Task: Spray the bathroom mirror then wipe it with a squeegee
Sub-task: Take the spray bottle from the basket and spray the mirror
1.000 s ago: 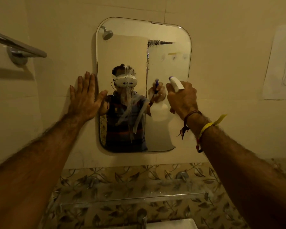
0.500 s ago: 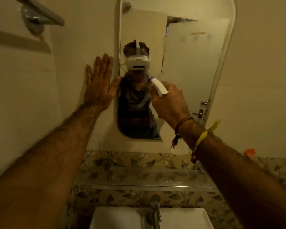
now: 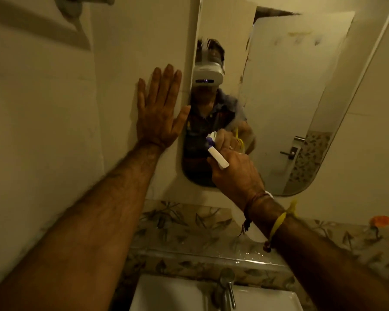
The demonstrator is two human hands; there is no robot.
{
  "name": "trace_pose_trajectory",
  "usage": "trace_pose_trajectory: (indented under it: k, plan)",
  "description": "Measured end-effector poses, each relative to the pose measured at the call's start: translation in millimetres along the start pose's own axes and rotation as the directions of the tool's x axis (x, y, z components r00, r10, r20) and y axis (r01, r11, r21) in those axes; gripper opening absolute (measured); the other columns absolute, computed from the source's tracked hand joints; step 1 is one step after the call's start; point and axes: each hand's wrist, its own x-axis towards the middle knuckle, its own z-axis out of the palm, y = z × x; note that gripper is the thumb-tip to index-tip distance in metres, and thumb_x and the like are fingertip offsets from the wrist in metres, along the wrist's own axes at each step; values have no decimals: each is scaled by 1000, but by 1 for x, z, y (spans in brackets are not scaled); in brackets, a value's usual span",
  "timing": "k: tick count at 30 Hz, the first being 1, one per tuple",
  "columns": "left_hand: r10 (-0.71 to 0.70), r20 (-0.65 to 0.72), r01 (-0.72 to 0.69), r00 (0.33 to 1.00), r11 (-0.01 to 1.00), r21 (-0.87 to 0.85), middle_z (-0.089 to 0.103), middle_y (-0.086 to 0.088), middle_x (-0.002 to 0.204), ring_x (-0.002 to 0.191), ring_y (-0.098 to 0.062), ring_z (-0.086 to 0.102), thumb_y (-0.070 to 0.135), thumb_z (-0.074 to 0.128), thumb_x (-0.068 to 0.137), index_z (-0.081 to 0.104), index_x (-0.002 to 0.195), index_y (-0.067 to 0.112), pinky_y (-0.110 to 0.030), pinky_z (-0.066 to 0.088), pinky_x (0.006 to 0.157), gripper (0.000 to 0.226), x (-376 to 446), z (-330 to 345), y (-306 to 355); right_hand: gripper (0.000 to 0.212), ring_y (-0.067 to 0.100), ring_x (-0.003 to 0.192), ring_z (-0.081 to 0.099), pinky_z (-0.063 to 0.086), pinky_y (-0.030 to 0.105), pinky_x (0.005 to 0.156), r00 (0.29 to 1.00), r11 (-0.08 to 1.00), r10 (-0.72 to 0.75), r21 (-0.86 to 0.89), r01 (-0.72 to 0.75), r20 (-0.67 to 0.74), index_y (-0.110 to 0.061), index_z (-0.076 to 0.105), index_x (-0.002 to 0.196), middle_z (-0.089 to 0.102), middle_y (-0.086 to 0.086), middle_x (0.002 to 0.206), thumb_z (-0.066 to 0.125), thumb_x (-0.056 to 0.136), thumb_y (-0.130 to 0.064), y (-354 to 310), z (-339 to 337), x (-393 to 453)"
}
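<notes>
The right hand (image 3: 236,176) is closed around a white plastic spray bottle with a purple nozzle (image 3: 217,157), tip aimed at about ten o'clock at the lower left of the rounded, frameless wall mirror (image 3: 290,97). The left hand (image 3: 159,113) lies flat and open on the cream tiled wall (image 3: 54,108), holding nothing, thumb touching the mirror's edge. Better, I'd judge, to mist evenly across the glass, since wet streaks show only near the top left. No squeegee is in sight.

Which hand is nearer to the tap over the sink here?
Right. The right hand holds the spray bottle at the lower part of the mirror, above the tap. The left hand lies flat on the wall, higher and off to the left.
</notes>
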Motion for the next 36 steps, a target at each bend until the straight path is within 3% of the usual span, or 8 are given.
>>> trace_pose_trajectory:
  k: [10, 14, 21, 24, 27, 31, 33, 36]
  plan:
    - [-23, -55, 27, 998, 998, 64, 29, -14, 166, 154, -33, 24, 58, 23, 106, 20, 162, 17, -61, 13, 123, 69, -2, 4, 2, 24, 23, 72, 62, 53, 35, 61, 997, 989, -38, -140, 46, 64, -18, 57, 115, 65, 4, 90, 49, 99, -34, 37, -15, -30]
    - [-30, -79, 34, 996, 998, 44, 28, -13, 166, 153, -33, 24, 59, 23, 105, 18, 162, 19, -47, -6, 126, 70, 0, 6, 3, 22, 15, 57, 50, 30, 19, 47, 999, 968, -4, -249, -10, -54, -18, 57, 113, 58, -2, 80, 50, 99, -33, 54, -35, -30]
    - [-34, -59, 36, 998, 999, 31, 24, -13, 168, 155, -36, 21, 58, 29, 106, 14, 163, 20, -39, -21, 122, 70, 3, 3, 6, 11, -1, 51, 43, 26, 11, 45, 959, 994, -37, -113, 5, -282, -25, 60, 101, 45, -16, 65, 52, 97, -32, 37, -79, 3]
    - [-27, -36, 26, 999, 1000, -3, 21, -14, 169, 156, -36, 18, 56, 28, 107, 11, 164, 19, -38, -22, 122, 70, 3, -2, 8, 13, 4, 53, 49, 36, 17, 45, 944, 1000, -21, -16, 17, -329, -33, 53, 83, 46, -17, 63, 55, 96, -35, 23, -97, 17]
    - [-40, 1, 40, 999, 999, -37, 16, -12, 170, 157, -34, 13, 56, 27, 108, 9, 164, 18, -39, -22, 122, 70, 3, -6, 9, 23, 13, 64, 63, 58, 30, 53, 940, 997, 56, 74, -33, -337, -22, 62, 92, 59, -8, 76, 58, 95, -44, 15, -115, 30]
    - [-94, 47, 97, 994, 993, -68, 10, -9, 172, 158, -28, 4, 60, 22, 107, 3, 164, 21, -54, -8, 124, 71, 3, -11, 15, 29, 18, 74, 68, 62, 37, 59, 909, 988, 109, 143, -56, -402, -18, 63, 100, 63, -3, 87, 59, 93, -46, 13, -140, 46]
    - [-144, 46, 147, 988, 988, -50, 11, -9, 171, 158, -31, 8, 62, 20, 107, 5, 164, 20, -62, 2, 123, 72, 4, -11, 24, 23, 15, 70, 67, 62, 34, 57, 882, 978, 161, 194, -81, -443, -20, 63, 97, 62, -7, 81, 61, 93, -43, 15, -152, 53]
    - [-231, 31, 231, 973, 973, -22, 16, -11, 170, 157, -35, 15, 64, 17, 105, 12, 163, 16, -65, 5, 122, 76, 4, -8, 38, 23, 0, 59, 56, 46, 11, 39, 808, 941, 269, 321, -105, -525, -19, 66, 103, 53, -18, 72, 64, 92, -39, 23, -164, 58]
